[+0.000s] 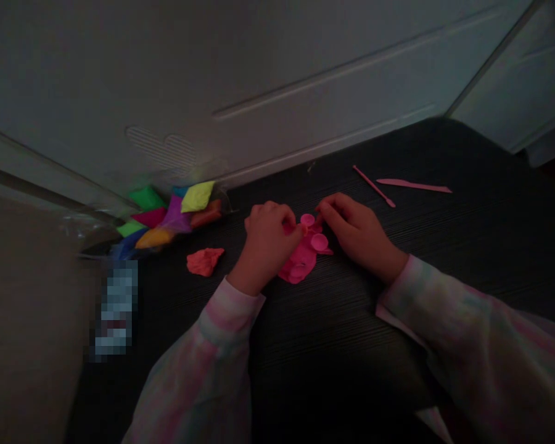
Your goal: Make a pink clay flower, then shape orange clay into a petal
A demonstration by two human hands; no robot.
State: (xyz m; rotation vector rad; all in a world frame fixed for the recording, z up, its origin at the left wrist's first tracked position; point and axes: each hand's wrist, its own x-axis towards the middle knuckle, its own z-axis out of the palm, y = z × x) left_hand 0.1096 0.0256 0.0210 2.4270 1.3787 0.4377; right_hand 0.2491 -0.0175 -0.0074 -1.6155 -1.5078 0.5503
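A flat bright pink clay shape point(300, 266) with small round cup-like discs on it lies on the dark table between my hands. My left hand point(269, 243) is over its left side, thumb and forefinger brought together; a tiny orange spot shows at the thumb tip, too small to name. On the other side, my right hand point(355, 233) has its fingers curled and pinched at the shape's upper right edge. What the right fingertips hold, if anything, is hidden. To the left of my left hand sits a crumpled orange-red clay lump point(205, 261), apart from the hand.
A clear plastic bag point(222, 196) with several coloured clay packs stands at the table's back left, near a blurred-out item point(116, 311). Two pink modelling tools, a thin stick point(374, 185) and a flat knife point(414, 184), lie at the back right. A white panel point(305, 74) rises behind the table.
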